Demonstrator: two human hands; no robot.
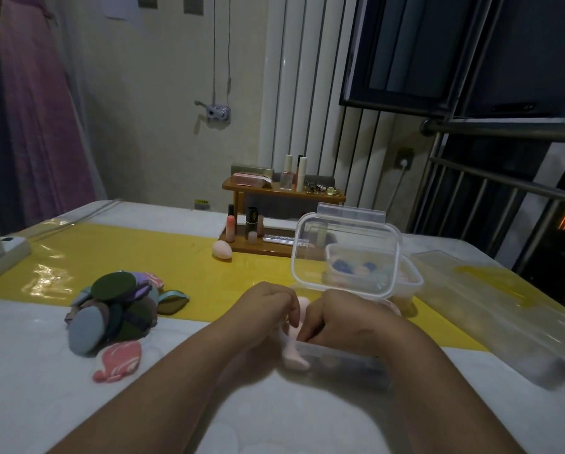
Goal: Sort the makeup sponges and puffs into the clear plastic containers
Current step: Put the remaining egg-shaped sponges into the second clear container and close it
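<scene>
A pink sponge (295,352) lies between both hands at the near box (340,355), its long axis running toward the person. The right hand (336,317) pinches its far end; the left hand (268,309) curls beside it, contact hidden. 1 puff pile (110,309) waits leftward.

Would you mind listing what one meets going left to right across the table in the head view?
White power strip → pile of round puffs → pink egg sponge → open clear box → long clear lid.
</scene>
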